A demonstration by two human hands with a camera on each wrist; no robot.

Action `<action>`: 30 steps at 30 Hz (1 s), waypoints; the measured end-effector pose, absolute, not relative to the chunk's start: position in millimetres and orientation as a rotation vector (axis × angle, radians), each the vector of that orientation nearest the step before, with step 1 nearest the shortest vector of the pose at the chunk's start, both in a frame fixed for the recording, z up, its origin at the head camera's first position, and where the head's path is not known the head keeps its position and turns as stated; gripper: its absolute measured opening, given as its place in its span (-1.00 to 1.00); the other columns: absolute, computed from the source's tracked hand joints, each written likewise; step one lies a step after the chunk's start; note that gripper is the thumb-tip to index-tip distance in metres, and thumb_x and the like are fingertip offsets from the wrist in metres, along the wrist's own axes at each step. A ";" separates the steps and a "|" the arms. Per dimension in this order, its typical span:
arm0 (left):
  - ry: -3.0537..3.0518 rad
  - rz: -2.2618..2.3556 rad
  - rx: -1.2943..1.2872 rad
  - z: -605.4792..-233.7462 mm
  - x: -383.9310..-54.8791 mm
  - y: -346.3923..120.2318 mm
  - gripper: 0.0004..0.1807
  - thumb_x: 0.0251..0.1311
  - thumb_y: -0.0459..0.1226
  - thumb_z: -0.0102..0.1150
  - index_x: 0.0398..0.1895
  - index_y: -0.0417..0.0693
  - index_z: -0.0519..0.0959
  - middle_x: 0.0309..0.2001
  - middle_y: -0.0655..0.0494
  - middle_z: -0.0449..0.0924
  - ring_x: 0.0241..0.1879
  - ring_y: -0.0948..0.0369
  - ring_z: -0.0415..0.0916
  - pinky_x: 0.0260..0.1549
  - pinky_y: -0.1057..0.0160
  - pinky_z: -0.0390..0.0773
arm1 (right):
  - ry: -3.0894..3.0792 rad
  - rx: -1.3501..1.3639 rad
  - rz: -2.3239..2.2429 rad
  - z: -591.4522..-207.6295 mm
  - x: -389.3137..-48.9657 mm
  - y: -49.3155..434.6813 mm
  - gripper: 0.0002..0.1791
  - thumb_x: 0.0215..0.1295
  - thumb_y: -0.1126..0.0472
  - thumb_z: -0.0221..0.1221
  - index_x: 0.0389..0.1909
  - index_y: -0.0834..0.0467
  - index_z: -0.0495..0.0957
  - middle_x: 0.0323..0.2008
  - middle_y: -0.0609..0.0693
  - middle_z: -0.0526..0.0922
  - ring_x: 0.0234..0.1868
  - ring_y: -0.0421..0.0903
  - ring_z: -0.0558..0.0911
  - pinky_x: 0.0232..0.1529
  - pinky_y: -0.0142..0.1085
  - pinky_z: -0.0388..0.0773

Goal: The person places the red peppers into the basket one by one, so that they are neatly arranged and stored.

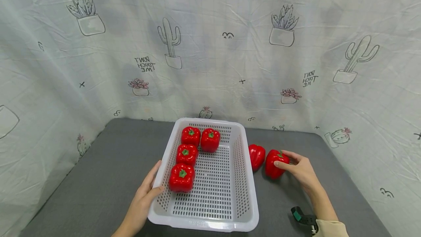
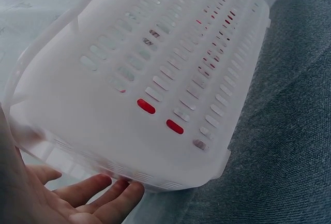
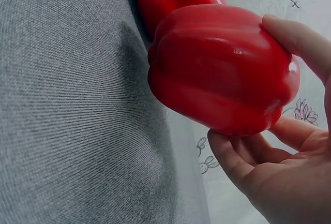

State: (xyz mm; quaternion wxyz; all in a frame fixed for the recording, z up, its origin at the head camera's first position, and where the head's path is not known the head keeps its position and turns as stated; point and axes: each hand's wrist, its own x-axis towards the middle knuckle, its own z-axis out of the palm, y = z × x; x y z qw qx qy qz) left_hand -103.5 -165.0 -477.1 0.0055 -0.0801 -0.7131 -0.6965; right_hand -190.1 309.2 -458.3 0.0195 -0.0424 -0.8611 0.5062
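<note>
On grey felt, right hand [image 1: 300,169] grips glossy pepper [image 1: 275,164]; left hand [image 1: 144,196] flat against perforated basket [image 1: 245,178]

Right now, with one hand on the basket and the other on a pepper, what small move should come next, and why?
Probably lift the pepper clear of the mat. The right hand already grips it beside the white basket, which the left hand steadies. Four peppers sit along the basket's left and far side; its right half is bare.
</note>
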 end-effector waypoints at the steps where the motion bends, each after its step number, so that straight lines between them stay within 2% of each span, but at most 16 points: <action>1: -2.232 -2.183 -0.250 -477.0 -103.4 -164.9 -0.28 0.39 -0.31 -0.06 0.56 0.19 0.01 0.49 -0.11 -0.01 0.26 -0.29 0.21 -0.18 -0.17 0.60 | -2.671 -0.137 1.569 -458.0 -189.8 309.1 -0.20 0.19 -0.01 0.37 0.37 0.25 0.33 0.23 0.25 0.41 0.17 0.11 0.36 0.00 -0.17 0.45; 10: -2.235 -2.183 -0.251 -476.2 -103.2 -164.2 -0.28 0.39 -0.31 -0.05 0.56 0.18 0.00 0.49 -0.13 -0.02 0.27 -0.29 0.20 -0.17 -0.18 0.59 | -2.647 -0.164 1.497 -455.7 -188.9 308.7 -0.16 0.15 -0.06 0.39 0.37 0.24 0.33 0.22 0.25 0.41 0.18 0.14 0.35 -0.01 -0.16 0.45; 18: -2.237 -2.169 -0.240 -477.1 -103.4 -164.3 -0.28 0.38 -0.30 -0.05 0.56 0.17 0.00 0.48 -0.14 -0.01 0.24 -0.29 0.24 -0.21 -0.16 0.61 | -2.616 -0.145 1.507 -450.5 -187.0 305.2 -0.16 0.16 -0.04 0.39 0.38 0.24 0.31 0.22 0.24 0.39 0.15 0.13 0.35 -0.05 -0.20 0.51; 25: -2.243 -2.176 -0.227 -477.1 -103.4 -164.7 -0.28 0.39 -0.29 -0.05 0.56 0.20 0.01 0.48 -0.13 0.00 0.24 -0.29 0.24 -0.21 -0.16 0.61 | -2.589 -0.148 1.523 -443.4 -183.9 300.6 -0.16 0.18 -0.01 0.39 0.39 0.25 0.30 0.24 0.26 0.37 0.16 0.14 0.36 -0.04 -0.15 0.51; 30: -2.247 -2.178 -0.225 -476.8 -103.9 -164.4 -0.28 0.38 -0.29 -0.04 0.56 0.18 0.00 0.48 -0.14 -0.01 0.24 -0.28 0.23 -0.20 -0.17 0.60 | -2.565 -0.139 1.510 -440.6 -182.5 298.9 -0.17 0.18 -0.03 0.38 0.38 0.26 0.31 0.24 0.25 0.39 0.14 0.13 0.39 -0.09 -0.25 0.52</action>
